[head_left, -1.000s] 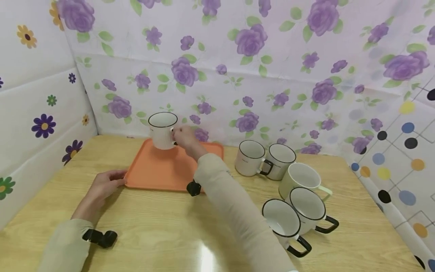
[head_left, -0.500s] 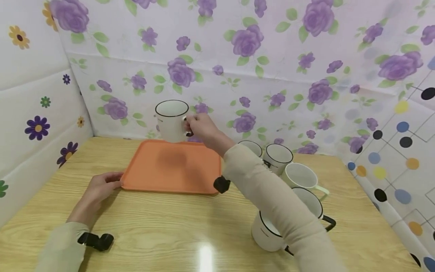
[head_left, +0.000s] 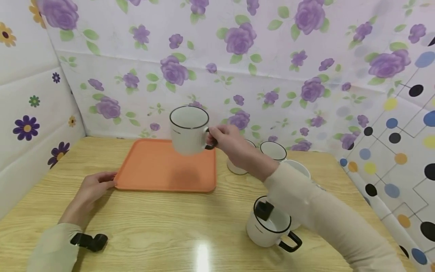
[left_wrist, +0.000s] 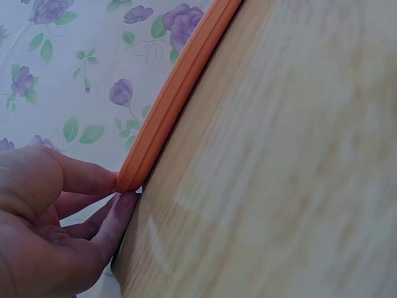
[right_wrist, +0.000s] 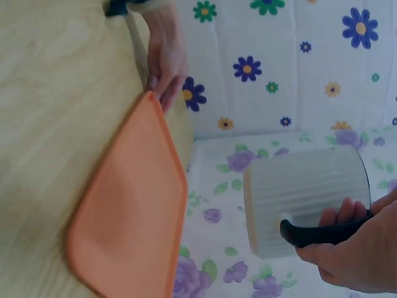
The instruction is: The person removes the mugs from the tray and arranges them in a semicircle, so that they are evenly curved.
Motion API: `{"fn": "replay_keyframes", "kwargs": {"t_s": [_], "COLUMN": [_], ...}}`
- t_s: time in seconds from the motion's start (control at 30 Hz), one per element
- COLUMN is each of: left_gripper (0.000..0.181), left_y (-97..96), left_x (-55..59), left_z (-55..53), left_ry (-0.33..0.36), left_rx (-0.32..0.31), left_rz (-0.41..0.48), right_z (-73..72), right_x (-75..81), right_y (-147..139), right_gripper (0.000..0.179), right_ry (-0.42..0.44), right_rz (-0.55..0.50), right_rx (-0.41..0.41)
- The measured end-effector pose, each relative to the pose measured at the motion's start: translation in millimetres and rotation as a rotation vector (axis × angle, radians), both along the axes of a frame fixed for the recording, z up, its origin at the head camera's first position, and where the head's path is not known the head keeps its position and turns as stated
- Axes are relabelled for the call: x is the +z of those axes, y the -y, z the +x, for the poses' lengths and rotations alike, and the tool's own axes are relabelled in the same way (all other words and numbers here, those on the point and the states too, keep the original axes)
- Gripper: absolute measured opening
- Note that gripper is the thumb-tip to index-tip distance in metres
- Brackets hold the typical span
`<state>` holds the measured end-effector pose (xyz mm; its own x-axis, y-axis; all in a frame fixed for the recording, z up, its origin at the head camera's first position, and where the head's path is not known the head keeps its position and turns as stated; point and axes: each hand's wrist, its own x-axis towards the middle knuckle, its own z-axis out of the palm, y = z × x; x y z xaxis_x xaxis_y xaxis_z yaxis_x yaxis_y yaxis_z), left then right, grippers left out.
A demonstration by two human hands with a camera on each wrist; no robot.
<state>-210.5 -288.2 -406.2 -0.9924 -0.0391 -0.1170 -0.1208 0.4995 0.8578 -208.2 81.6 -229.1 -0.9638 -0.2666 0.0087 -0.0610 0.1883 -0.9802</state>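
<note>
My right hand (head_left: 234, 145) grips the black handle of a white enamel-look mug (head_left: 187, 138). The mug is upright and hangs in the air above the right part of an orange tray (head_left: 146, 170). Ridged sides of this mug (right_wrist: 307, 192) and fingers curled round its handle show in the right wrist view. At the tray's near left corner, my left hand (head_left: 91, 189) pinches the rim between thumb and fingers; the left wrist view shows this hand (left_wrist: 56, 217) at the tray edge (left_wrist: 167, 99) close up.
A black-handled white mug (head_left: 256, 230) stands front right. Behind it are more mugs, including a rear one (head_left: 273, 150) and a pale one (head_left: 300, 168), partly hidden by my right arm. Flowered cloth (head_left: 204, 49) hangs behind the wooden table (head_left: 153, 226).
My right hand has carried the mug from the tray's back left up, rightward and closer to me. My left hand stays at the tray's corner. The view has shifted slightly right.
</note>
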Motion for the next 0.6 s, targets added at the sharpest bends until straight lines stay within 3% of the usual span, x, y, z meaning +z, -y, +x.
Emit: {"fn": "replay_keyframes", "kwargs": {"t_s": [0.33,0.6], "left_gripper": [0.05,0.051], "left_y": [0.2,-1.4], "left_x": [-1.1,-0.1], "left_z": [-0.4,-0.5], "left_ry": [0.009,0.028], "left_rx": [0.012,-0.002], "left_rz": [-0.029,-0.024], "right_z": [44.7,77.1], "right_x": [-22.8,-37.8], "right_y": [-41,-53], "right_gripper": [0.03,0.027], "right_ry": [0.044,0.134], "right_rz": [0.06,-0.045], "right_rx": [-0.115,-0.183]}}
